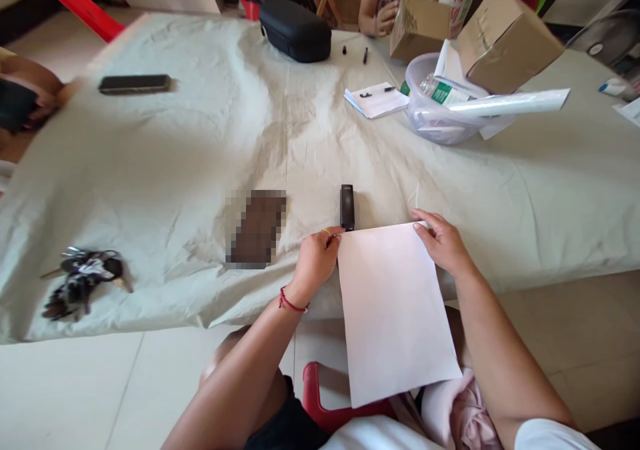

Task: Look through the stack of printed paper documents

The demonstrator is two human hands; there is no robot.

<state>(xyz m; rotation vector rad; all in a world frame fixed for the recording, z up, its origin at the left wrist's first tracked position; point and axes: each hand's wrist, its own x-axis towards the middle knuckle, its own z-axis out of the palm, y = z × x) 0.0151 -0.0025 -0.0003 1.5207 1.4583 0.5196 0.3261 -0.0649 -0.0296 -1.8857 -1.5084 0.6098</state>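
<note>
A white sheet of paper point(395, 310) hangs over the table's near edge and reaches down above my lap. Its top left corner is pinched between the thumb and fingers of my left hand point(317, 257). At the top right corner, my right hand point(443, 240) grips the sheet with the thumb on top. Just beyond the paper's top left corner lies a small black stapler point(347, 203), close to my left fingertips. To the left of that hand is a dark, pixelated rectangular object point(257, 229), its details blurred out.
Keys point(87, 277) lie at the near left, and a dark long case point(135, 84) farther back. A black zip case point(295, 30), notepad point(377, 99), clear plastic basket point(440, 120) and cardboard boxes point(507, 33) stand beyond. Other people sit at the far side and left.
</note>
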